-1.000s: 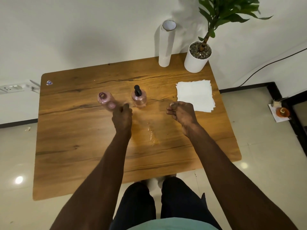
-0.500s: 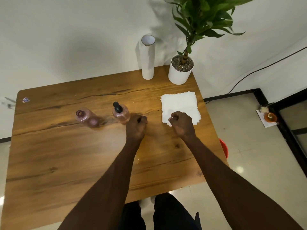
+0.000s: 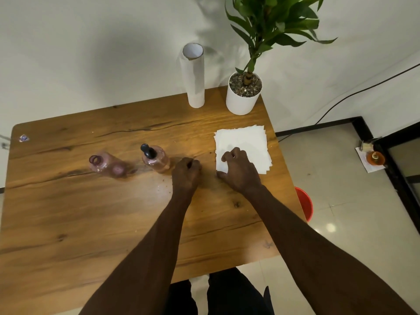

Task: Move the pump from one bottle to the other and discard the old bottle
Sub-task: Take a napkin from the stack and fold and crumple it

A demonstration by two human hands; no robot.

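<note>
Scanning the wooden worktop from its left edge, I first saw a small blue-and-white scrap near the far left corner. Next came the clear pink glass bottle without a cap, its round mouth open at the top; whether it stood upright or tilted I could not tell through the blur. Just to its right, apart from it, stood the second pink glass bottle with the black pump seated in its neck. My left hand hung close beside that bottle, fingers curled into a loose fist with nothing visible in it; I could not tell whether it touched the worktop. My right hand lay on the near left corner of the stack of white paper napkins, fingers bent down onto the top sheet, though I could not tell if they pinched it. Behind, near the wall, a tall white paper roll stood upright, and a white pot with a green leafy plant stood to its right. Past the worktop's right edge, part of a red bucket showed on the floor.
</note>
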